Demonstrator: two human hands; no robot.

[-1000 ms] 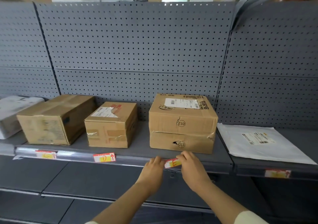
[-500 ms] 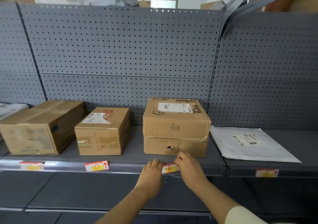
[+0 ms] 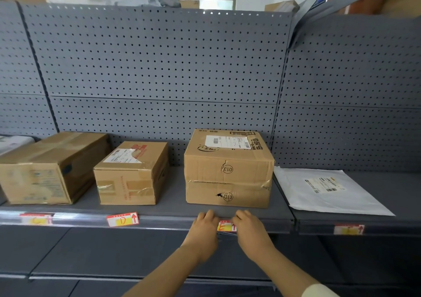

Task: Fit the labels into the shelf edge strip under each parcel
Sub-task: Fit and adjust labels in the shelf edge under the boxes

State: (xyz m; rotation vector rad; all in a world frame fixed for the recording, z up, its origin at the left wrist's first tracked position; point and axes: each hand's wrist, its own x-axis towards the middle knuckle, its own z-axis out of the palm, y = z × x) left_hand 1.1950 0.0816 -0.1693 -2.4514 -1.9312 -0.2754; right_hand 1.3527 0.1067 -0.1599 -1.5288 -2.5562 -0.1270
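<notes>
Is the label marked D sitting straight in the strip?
No. The label marked D is tilted, its right end raised above the strip.

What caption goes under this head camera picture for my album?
Left hand and right hand press a red-and-yellow paper label into the grey shelf edge strip.

Grey perforated back panels [image 3: 159, 68] fill most of the frame; above them, a pale wall and a bright window [image 3: 206, 2] at top centre.

Hands cover label [image 3: 225, 225] ends (leftmost label [image 3: 36, 218] blurred)
</notes>
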